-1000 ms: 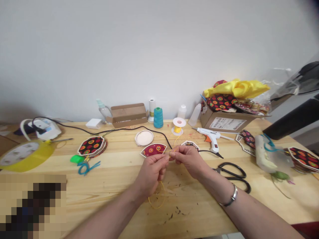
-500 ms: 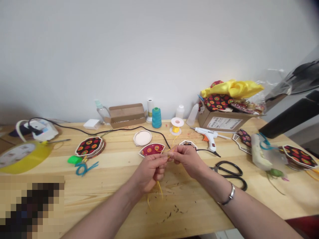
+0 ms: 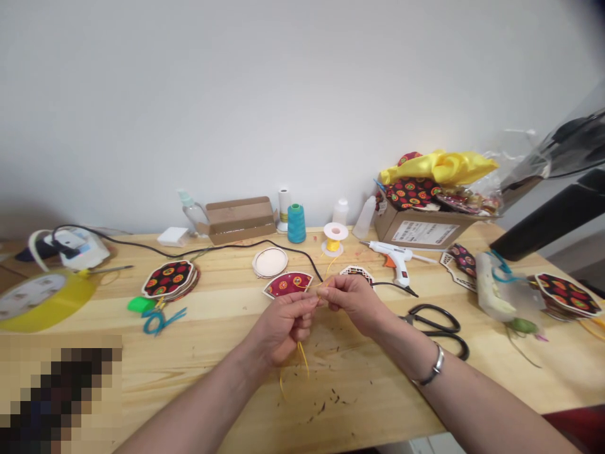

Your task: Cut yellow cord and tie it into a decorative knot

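Observation:
Both hands meet over the middle of the table, pinching a thin yellow cord (image 3: 303,360). My left hand (image 3: 287,321) is closed on the cord, and loose ends hang below it. Thumb and fingers of my right hand (image 3: 350,301) pinch the cord right beside the left fingertips; the exact spot between them is too small to make out. Just behind the hands lies a red patterned fan-shaped piece (image 3: 286,285), partly covered. A spool of yellow cord (image 3: 334,239) stands farther back, with a strand running from it toward my hands.
Right of my hands lie black-handled scissors (image 3: 437,325) and a white glue gun (image 3: 394,258). A carton of fabric pieces (image 3: 420,230) stands behind. A teal thread cone (image 3: 297,224) is at the back; stacked patterned pieces (image 3: 170,279) and yellow tape (image 3: 51,299) lie left. A black cable (image 3: 227,246) crosses the table.
Hardly anything differs: both hands keep their pinch on the yellow cord in the same place. The view has shifted very slightly.

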The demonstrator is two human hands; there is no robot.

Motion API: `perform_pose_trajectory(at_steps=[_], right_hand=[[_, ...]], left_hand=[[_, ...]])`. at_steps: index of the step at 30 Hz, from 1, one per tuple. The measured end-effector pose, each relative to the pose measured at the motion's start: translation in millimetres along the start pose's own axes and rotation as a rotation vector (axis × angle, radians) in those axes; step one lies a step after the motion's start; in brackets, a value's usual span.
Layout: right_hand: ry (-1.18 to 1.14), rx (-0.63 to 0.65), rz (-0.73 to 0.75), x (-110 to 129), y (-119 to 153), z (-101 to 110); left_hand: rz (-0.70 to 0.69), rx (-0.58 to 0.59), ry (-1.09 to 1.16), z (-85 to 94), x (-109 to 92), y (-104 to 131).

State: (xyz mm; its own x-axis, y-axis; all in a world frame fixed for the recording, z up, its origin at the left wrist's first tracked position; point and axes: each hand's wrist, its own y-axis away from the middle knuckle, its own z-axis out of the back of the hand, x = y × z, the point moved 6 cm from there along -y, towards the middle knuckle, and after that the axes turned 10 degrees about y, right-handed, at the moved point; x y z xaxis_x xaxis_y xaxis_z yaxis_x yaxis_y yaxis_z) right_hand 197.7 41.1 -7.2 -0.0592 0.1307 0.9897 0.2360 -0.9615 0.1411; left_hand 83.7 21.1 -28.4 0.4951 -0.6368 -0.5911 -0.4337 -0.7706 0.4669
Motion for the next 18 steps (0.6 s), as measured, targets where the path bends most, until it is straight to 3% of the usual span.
perform_pose_trajectory(at_steps=[7,18], right_hand=[[-0.064,-0.035,-0.015,4,-3,10],[0.017,-0.155,0.003,2,-3,15]], left_hand=[[-0.047,-0.012,0.004,1.8,-3,-1],[-0.126,-0.030,0.051,2.1,-9,-1]])
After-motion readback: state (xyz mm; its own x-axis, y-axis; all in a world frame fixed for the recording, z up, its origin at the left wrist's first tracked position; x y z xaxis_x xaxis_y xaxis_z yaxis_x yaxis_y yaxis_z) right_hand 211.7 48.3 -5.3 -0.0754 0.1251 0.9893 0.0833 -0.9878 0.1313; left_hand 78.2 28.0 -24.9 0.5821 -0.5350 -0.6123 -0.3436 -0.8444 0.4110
